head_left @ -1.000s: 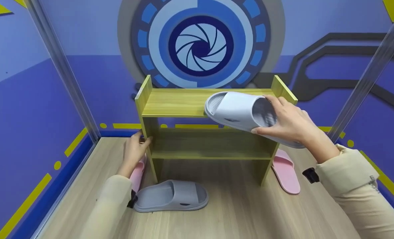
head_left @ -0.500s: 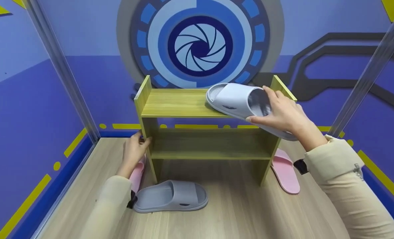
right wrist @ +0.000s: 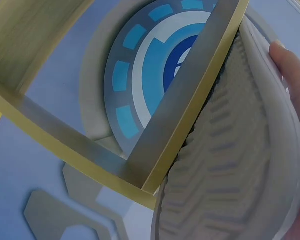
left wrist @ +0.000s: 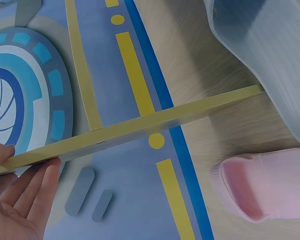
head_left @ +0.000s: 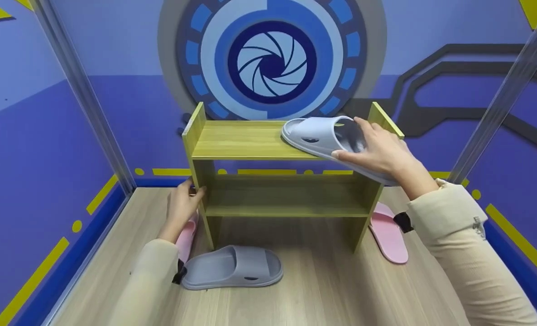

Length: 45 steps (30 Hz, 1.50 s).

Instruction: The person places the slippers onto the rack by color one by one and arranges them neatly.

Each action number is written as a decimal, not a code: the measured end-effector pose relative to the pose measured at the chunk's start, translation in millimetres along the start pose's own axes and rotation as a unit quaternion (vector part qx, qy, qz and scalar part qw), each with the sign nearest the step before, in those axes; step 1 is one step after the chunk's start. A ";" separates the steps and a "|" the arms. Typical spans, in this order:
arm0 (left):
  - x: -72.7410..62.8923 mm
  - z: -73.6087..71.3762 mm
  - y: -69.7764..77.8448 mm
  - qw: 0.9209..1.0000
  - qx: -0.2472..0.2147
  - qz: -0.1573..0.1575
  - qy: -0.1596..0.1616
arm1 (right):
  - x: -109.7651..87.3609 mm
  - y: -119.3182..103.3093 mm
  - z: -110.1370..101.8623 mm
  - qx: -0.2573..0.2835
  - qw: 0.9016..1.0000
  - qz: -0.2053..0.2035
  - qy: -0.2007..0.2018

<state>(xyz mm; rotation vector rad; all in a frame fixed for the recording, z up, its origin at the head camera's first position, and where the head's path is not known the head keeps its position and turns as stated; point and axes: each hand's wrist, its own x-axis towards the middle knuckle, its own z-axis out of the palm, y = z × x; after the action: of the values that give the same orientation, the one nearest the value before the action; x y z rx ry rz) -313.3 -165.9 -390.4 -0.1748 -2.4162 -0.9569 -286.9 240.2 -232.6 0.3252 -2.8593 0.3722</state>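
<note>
My right hand (head_left: 386, 151) grips a light grey slide slipper (head_left: 311, 135) by its heel half, thumb on the near side. The slipper's toe end overlaps the top shelf of the yellow wooden shoe rack (head_left: 241, 140), and its heel juts out past the front edge. In the right wrist view the ridged sole (right wrist: 219, 160) lies right along the shelf's edge. My left hand (head_left: 184, 206) holds the rack's left side panel (left wrist: 140, 122) between thumb and fingers. A matching grey slipper (head_left: 255, 267) lies on the floor in front of the rack.
One pink slipper (head_left: 390, 237) lies right of the rack, another pink slipper (head_left: 186, 242) left of it, partly behind the left forearm. The middle shelf (head_left: 286, 199) sits below the top one. A blue-purple wall (head_left: 128, 127) stands behind.
My right hand has moved the slipper leftward and its heel end up, then tilted the slipper flatter over the top shelf. The left hand stays on the side panel.
</note>
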 end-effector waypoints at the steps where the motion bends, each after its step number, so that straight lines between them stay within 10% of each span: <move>1: 0.0 -0.1 0.2 1.000 -0.001 -0.001 -0.001 | -0.5 0.4 -0.6 0.000 1.000 -0.002 -0.001; 18: 0.4 0.7 -0.3 1.000 -0.002 0.004 0.004 | -12.9 11.3 -9.6 0.026 0.997 -0.064 -0.017; 45: 0.2 1.7 -0.8 1.000 0.004 0.002 0.002 | 10.1 -38.0 6.4 -0.058 0.995 0.075 0.028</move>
<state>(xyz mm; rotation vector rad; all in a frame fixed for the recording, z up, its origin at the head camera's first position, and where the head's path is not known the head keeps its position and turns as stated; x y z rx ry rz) -314.4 -165.4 -391.8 -0.1749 -2.4145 -0.9453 -288.4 200.7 -227.6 0.0766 -2.8438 0.2378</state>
